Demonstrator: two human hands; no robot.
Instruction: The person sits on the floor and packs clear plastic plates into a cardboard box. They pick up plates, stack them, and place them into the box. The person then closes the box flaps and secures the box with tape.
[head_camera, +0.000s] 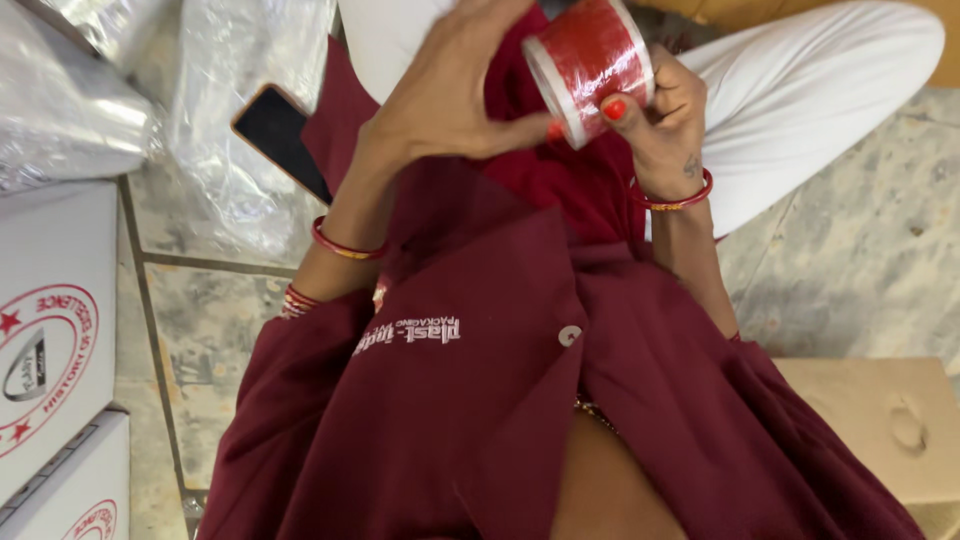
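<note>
Over the stone floor (860, 260), my left hand (450, 90) and right hand (665, 120) pinch a red roll (588, 62); a loose grip might drop it.

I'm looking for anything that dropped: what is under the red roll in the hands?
Under the red roll lies maroon cloth over the lap, with white trousers beside it. The left hand and right hand hide part of the cloth below.

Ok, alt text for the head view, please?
Both hands hold a red tape roll over a maroon-clad lap: right hand grips it, left hand touches its rim. A phone and plastic bags lie on the floor, white boxes nearby.
</note>
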